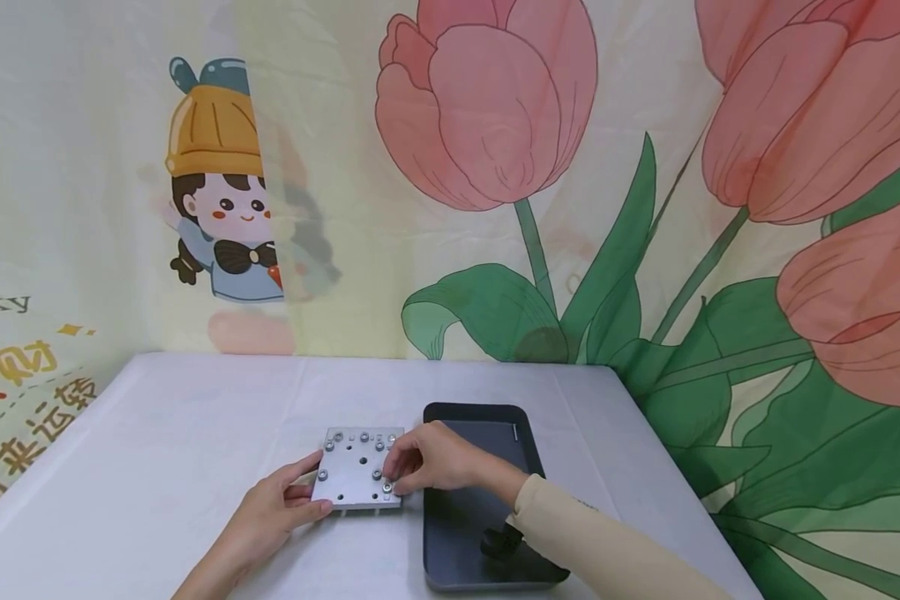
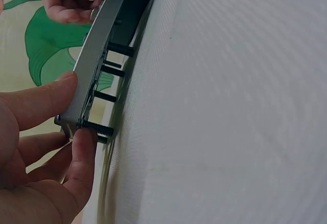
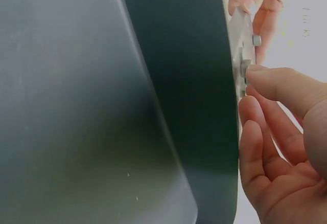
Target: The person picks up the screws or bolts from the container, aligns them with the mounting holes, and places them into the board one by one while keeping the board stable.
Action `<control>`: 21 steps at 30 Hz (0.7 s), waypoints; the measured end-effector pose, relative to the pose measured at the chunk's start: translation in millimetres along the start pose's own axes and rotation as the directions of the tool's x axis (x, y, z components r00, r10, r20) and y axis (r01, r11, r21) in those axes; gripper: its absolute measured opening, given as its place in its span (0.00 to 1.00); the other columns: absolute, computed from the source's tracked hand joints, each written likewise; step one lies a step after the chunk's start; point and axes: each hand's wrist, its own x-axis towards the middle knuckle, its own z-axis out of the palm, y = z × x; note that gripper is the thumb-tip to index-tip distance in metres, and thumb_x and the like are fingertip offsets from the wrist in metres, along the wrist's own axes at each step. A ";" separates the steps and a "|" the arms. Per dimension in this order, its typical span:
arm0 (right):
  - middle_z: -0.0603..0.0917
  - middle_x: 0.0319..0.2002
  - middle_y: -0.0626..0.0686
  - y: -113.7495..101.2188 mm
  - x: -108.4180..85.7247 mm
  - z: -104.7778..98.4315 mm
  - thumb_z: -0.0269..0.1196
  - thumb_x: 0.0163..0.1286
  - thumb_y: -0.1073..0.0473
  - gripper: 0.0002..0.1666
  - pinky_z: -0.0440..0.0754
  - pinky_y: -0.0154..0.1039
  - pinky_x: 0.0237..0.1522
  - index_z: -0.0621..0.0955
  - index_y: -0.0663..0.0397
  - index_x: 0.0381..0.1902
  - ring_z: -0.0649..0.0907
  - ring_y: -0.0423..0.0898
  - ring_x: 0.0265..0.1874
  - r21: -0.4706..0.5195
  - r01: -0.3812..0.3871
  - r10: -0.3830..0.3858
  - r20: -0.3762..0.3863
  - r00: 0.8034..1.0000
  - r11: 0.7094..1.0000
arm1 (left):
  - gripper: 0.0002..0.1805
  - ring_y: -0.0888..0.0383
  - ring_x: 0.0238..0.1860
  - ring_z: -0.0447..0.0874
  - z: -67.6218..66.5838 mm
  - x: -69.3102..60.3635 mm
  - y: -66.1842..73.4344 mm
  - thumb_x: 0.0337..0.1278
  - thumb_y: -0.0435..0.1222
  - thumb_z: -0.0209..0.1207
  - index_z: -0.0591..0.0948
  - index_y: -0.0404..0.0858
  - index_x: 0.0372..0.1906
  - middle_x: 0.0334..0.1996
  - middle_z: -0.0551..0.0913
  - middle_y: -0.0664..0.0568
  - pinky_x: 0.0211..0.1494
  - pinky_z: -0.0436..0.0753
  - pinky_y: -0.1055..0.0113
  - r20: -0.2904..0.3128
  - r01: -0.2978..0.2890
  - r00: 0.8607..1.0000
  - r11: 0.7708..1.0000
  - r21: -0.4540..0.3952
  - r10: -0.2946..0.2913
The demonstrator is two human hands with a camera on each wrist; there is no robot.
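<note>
A square silver metal plate [image 1: 352, 487], set with several socket-head screws [image 1: 323, 475], is held at its left side by my left hand [image 1: 273, 504]. That hand's thumb [image 2: 61, 93] lies along the plate's edge, with fingers underneath. Threaded screw ends [image 2: 121, 49] stick out below the plate in the left wrist view. At the plate's right side, my right hand [image 1: 438, 457] pinches a screw head [image 3: 246, 67] with its thumb and a finger. The fingers partly hide the plate's right edge.
Right of the plate lies a dark rectangular tray [image 1: 453, 517], partly under my right forearm. A small black object [image 1: 499, 542] sits in it, partly hidden by the sleeve. A white cloth [image 1: 217, 417] covers the table, and a printed curtain [image 1: 345, 167] hangs behind.
</note>
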 end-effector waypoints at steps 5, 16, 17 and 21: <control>0.91 0.40 0.47 -0.1 -6.8 -11.5 0.77 0.64 0.67 0.11 0.83 0.29 0.40 0.91 0.51 0.43 0.83 0.32 0.33 -0.023 -0.004 0.004 -0.016 1.000 1.000 | 0.51 0.54 0.54 0.86 -0.5 -0.1 -0.2 0.50 0.43 0.81 0.71 0.46 0.80 0.56 0.87 0.48 0.44 0.82 0.63 0.005 0.001 1.000 1.000 0.010 -0.001; 0.92 0.44 0.51 10.6 -44.1 -68.1 0.75 0.68 0.64 0.11 0.85 0.34 0.45 0.90 0.48 0.46 0.86 0.38 0.38 -0.122 -0.067 0.056 -0.091 0.994 0.990 | 0.50 0.55 0.53 0.85 0.6 0.5 0.9 0.50 0.43 0.81 0.71 0.46 0.80 0.58 0.86 0.48 0.43 0.82 0.65 0.007 0.004 1.000 1.000 -0.008 -0.004; 0.92 0.45 0.52 13.6 -48.4 -73.5 0.75 0.68 0.64 0.11 0.85 0.34 0.45 0.90 0.48 0.46 0.86 0.38 0.38 -0.132 -0.070 0.057 -0.100 0.993 0.989 | 0.50 0.55 0.53 0.85 0.5 0.4 0.9 0.50 0.43 0.81 0.71 0.46 0.80 0.59 0.86 0.48 0.43 0.82 0.64 0.008 0.006 1.000 1.000 -0.009 -0.006; 0.91 0.43 0.50 27.5 -64.3 -92.5 0.75 0.68 0.64 0.11 0.85 0.35 0.45 0.90 0.48 0.47 0.86 0.37 0.39 -0.173 -0.088 0.066 -0.132 0.989 0.981 | 0.51 0.55 0.52 0.85 0.1 0.1 -0.3 0.50 0.43 0.81 0.71 0.47 0.80 0.58 0.86 0.48 0.43 0.82 0.63 0.006 0.010 1.000 1.000 0.002 -0.010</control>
